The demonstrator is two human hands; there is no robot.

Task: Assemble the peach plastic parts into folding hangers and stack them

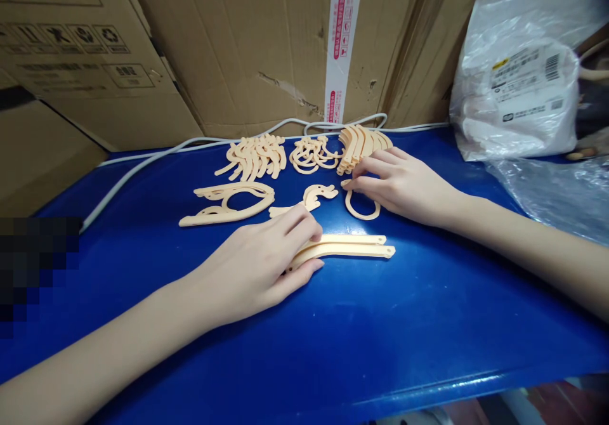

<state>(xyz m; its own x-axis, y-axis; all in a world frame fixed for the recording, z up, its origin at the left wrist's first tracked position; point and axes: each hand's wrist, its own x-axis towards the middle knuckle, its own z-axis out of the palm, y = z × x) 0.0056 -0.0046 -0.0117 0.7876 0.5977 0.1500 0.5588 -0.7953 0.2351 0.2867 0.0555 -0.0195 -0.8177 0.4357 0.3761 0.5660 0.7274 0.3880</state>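
My left hand (257,260) is closed around two cream curved plastic hanger arms (354,249), lying side by side with their holed ends pointing right. My right hand (404,181) pinches one end of an open ring-shaped piece (362,214), which rests on the table. Beyond my left fingers lies a hook piece (320,194), its lower part partly hidden by that hand. A folded hanger (214,220) of the same cream plastic lies flat to the left.
Along the back sit piles of hook pieces (257,157), ring pieces (307,152) and hanger arms (359,141). A white cable (190,143) runs behind them by cardboard boxes (266,44). At right, a clear plastic bag (518,95) borders the blue table (380,349).
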